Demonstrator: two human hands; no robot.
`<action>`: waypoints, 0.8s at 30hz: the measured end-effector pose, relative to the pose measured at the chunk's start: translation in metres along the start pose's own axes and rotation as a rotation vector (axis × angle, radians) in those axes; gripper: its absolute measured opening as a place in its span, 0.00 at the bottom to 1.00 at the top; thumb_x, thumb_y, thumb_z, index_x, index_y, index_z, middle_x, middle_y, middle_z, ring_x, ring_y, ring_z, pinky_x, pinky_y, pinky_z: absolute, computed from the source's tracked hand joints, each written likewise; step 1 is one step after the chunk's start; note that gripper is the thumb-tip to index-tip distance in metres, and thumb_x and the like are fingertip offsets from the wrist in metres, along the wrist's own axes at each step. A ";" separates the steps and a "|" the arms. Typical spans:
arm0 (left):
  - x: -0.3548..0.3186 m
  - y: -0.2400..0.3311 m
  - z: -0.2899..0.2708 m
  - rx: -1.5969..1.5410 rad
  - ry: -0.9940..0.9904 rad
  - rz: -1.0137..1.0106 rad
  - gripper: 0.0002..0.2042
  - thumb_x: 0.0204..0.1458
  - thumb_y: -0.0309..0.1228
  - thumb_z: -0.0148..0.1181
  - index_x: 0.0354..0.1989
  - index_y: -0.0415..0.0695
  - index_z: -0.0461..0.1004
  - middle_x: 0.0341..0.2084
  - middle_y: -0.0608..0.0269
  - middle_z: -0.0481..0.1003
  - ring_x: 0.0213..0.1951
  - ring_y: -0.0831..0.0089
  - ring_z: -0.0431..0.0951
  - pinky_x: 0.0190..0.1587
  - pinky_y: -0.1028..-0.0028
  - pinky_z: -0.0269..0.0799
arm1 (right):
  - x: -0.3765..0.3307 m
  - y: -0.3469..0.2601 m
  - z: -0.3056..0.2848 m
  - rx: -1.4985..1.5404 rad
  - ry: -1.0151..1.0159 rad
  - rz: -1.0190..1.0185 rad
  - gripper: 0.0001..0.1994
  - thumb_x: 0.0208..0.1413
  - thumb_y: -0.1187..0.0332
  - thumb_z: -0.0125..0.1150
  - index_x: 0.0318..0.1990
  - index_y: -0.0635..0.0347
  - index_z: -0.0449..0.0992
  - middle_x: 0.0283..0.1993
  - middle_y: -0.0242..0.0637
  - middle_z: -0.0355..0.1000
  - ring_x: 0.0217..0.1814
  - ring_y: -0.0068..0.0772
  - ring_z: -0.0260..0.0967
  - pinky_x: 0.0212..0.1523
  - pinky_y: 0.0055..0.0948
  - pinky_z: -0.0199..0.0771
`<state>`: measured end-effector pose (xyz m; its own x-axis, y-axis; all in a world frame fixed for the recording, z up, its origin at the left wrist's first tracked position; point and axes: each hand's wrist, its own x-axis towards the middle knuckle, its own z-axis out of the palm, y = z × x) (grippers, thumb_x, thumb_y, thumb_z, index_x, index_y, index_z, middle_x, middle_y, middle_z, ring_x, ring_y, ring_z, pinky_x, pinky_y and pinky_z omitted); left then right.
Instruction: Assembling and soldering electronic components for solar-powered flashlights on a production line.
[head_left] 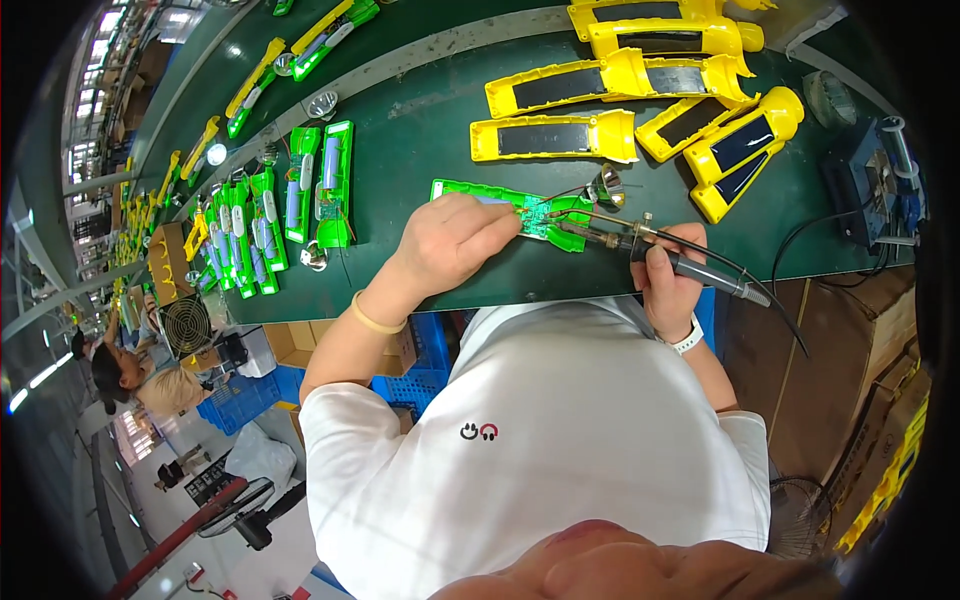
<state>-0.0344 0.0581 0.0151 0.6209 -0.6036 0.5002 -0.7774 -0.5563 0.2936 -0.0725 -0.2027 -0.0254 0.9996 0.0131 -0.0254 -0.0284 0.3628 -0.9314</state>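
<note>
White shirt (600, 430), then green casing (570, 238) with circuit board (536, 213) inside

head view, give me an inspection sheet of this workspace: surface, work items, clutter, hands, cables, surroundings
Surface: green worktop, grey strip crossing its far part
Work items: open green casing with circuit board; reflector cup beside it
Clutter: yellow casings ahead, some overlapping; more green casings leftward
Hands: left hand at the casing, exact grip unclear; right hand holds a pen-shaped tool
Cables: black cord near dark blue box
Surroundings: another person left; cardboard boxes lower right
</note>
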 end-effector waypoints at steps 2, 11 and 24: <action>0.003 0.001 -0.005 0.049 -0.065 0.058 0.12 0.38 0.23 0.59 0.35 0.41 0.73 0.28 0.62 0.75 0.24 0.69 0.73 0.24 0.72 0.70 | 0.000 0.001 -0.001 -0.007 -0.004 -0.005 0.13 0.54 0.68 0.59 0.37 0.60 0.58 0.24 0.32 0.63 0.18 0.16 0.58 0.19 0.16 0.61; 0.008 0.008 -0.005 -0.008 -0.171 -0.017 0.12 0.39 0.22 0.57 0.36 0.37 0.73 0.30 0.58 0.72 0.27 0.66 0.73 0.28 0.71 0.71 | 0.001 0.003 -0.003 -0.072 -0.017 -0.014 0.13 0.54 0.71 0.59 0.37 0.61 0.59 0.24 0.32 0.64 0.19 0.15 0.60 0.19 0.15 0.61; 0.011 0.015 -0.010 0.111 -0.277 0.014 0.14 0.39 0.22 0.56 0.38 0.39 0.74 0.33 0.60 0.71 0.29 0.68 0.73 0.28 0.75 0.71 | 0.001 0.009 -0.007 -0.186 -0.118 -0.054 0.13 0.51 0.73 0.61 0.35 0.61 0.59 0.30 0.34 0.65 0.29 0.17 0.60 0.30 0.19 0.63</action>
<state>-0.0403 0.0483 0.0331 0.6262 -0.7357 0.2580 -0.7796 -0.5968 0.1901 -0.0713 -0.2056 -0.0366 0.9921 0.1109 0.0584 0.0367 0.1881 -0.9815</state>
